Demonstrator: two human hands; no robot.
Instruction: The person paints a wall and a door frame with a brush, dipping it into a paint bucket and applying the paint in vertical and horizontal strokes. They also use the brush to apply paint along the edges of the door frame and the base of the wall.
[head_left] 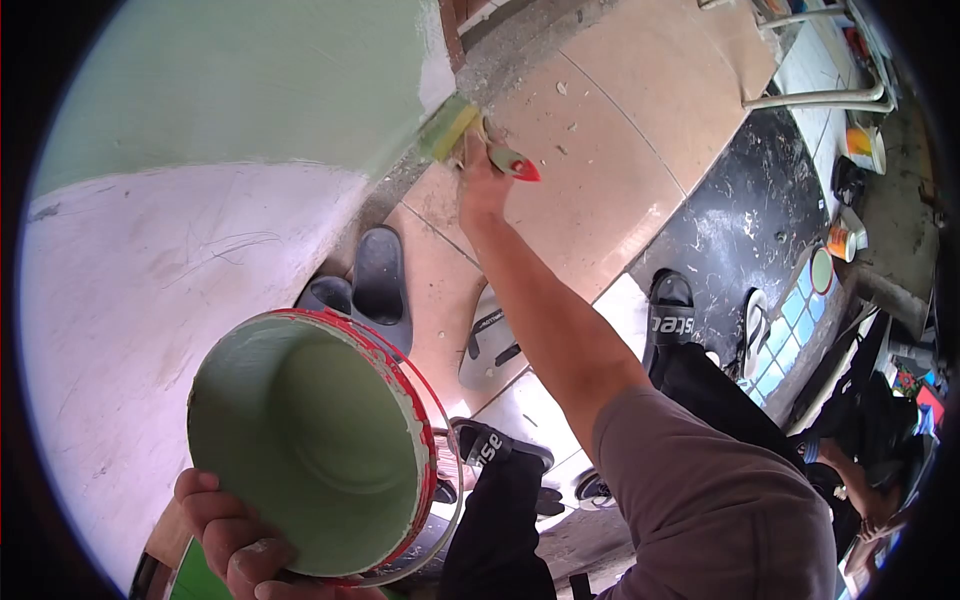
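Brush [450, 130] work at the wall [200, 260]: the right hand [478, 172] is clenched round the red handle, bristles pressed to the green paint's lower edge, handle pointing back along the outstretched arm. Left hand [235, 540] grips the bucket [320, 440] from beneath, tilted, its open mouth facing the camera, well below and left of the brush. Sandals [378, 285] lie on the floor [600, 150].

white lettering "ste" — black slide sandal [670, 312]
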